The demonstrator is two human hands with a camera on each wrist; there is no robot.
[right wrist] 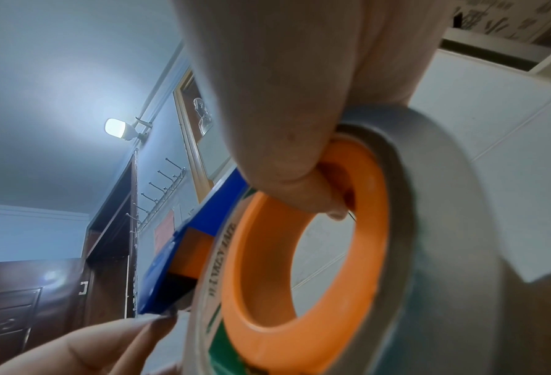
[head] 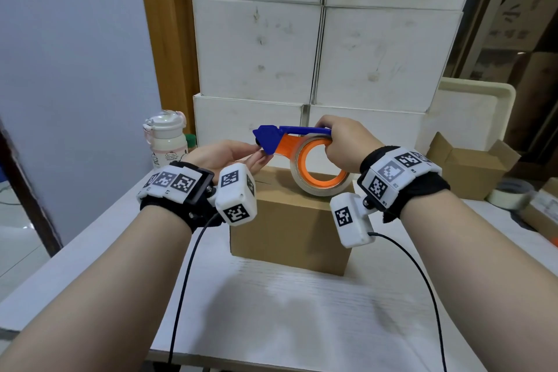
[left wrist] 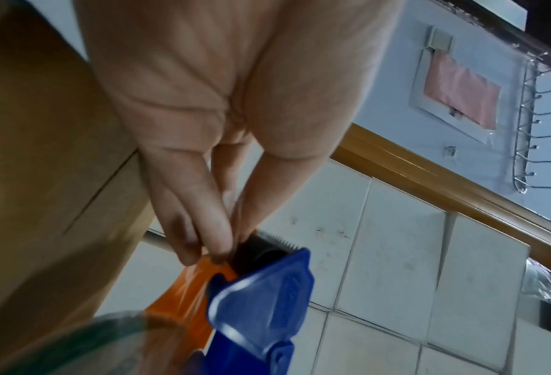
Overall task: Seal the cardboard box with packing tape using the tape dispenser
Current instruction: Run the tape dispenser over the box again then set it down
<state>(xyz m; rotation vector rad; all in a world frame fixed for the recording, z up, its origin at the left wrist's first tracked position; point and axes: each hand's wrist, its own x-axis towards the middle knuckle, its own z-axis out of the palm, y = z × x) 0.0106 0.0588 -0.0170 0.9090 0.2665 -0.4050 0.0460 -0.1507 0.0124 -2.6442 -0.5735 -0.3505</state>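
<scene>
**Both hands on the dispenser, box unsealed**

Head view: my right hand (head: 341,142) grips the dispenser (head: 297,145) above the box (head: 290,229). Left wrist: my left hand (left wrist: 203,142) pinches at the tape end beside the blade (left wrist: 279,239). Right wrist: fingers hook the core. I could nick a fingertip there.

A white wood-grain desk (head: 302,311) stands against a stack of scuffed white boxes (head: 320,48). A pale blue wall (head: 69,39) with a wooden door frame (head: 164,33) lies to the left. A lit wall lamp (right wrist: 117,129) glows near a dark wooden cabinet (right wrist: 110,228) and a metal hook rack (right wrist: 158,192).
</scene>
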